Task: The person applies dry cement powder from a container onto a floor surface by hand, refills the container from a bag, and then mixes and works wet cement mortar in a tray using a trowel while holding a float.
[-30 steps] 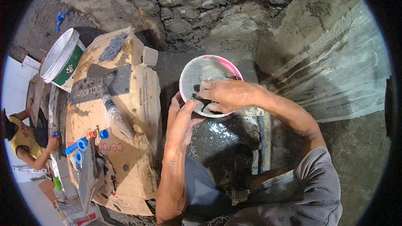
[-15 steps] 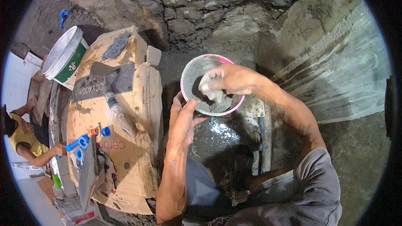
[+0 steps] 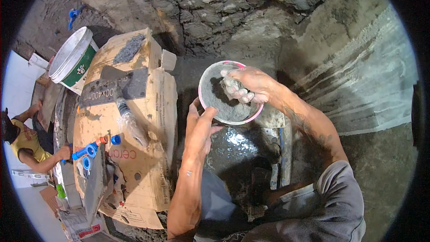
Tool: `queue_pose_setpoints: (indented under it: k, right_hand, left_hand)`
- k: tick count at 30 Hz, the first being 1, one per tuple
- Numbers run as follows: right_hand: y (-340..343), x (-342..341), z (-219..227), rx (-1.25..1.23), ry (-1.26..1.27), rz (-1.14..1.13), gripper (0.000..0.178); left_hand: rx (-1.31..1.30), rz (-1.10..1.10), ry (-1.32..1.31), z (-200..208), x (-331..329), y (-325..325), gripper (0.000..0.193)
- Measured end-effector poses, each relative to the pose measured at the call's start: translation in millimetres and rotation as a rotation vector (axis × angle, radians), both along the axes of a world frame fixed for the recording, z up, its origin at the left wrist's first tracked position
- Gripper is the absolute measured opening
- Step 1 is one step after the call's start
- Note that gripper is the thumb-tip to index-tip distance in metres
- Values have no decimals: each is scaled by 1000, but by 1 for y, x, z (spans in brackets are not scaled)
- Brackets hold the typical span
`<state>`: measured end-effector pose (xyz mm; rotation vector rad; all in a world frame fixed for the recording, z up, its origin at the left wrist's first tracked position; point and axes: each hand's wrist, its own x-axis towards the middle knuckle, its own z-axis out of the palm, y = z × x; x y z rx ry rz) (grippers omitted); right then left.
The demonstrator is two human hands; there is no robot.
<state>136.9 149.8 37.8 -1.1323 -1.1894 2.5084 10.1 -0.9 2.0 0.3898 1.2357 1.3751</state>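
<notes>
Grey, crumbly mix is contained in a round tub with a pink-marked rim, placed in front of the person, between a cardboard box and a streaked grey surface. The tub's near left edge is gripped by the left hand, the thumb laid over the rim and the fingers wrapped below it. Above the mix, within the tub's outline, a pale clump is squeezed in the right hand, its fingers curled tightly and coated with grey. Whether the tub is supported from beneath cannot be told. On the box, a trowel is laid with its handle wrapped in clear plastic; blue pipe fittings are seen nearer its left side. Behind the box, a white-and-green bucket is tilted. At far left, a yellow shirt is worn by a co-worker.
</notes>
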Motion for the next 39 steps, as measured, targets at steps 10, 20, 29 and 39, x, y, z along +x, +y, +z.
queue_pose_setpoints:
  k: [10,20,29,39]
  right_hand:
    - [0,-2,12,587,-237,175,31]
    - [-19,-8,16,1615,-417,535,37]
    - [-8,-3,14,1066,-345,438,36]
    - [20,8,36,456,-108,6,33]
  left_hand:
    - [-1,21,-23,5,-1,1,49]
    - [31,14,-59,8,1,0,50]
    - [20,42,-47,4,-2,0,50]
    - [42,67,-71,10,-3,0,53]
